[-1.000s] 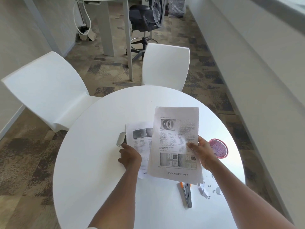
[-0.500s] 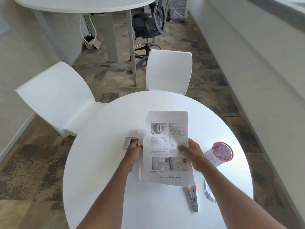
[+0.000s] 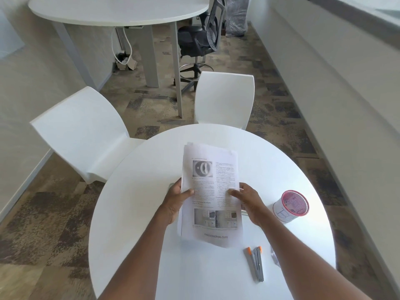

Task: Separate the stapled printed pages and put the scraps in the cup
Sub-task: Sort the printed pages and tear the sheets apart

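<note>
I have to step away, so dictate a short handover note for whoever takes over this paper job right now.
Left hand and right hand both grip the stack of white printed pages, thumbs on top, above the round white table.
The red-rimmed white paper cup stands to the right.
The grey staple remover with orange tips lies near the front edge, small white paper scraps beside it.
Left: scraps into the cup. Whether any staples remain cannot be seen.

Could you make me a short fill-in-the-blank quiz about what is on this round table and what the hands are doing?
1. Both hands, left hand and right hand, hold the printed ____.
2. The cup stands on the person's ____ side of the round table.
3. The stapler remover has ____ tips.
4. The two chairs nearest the table, such as this chair, are ____.

Missing words: pages; right; orange; white
</note>
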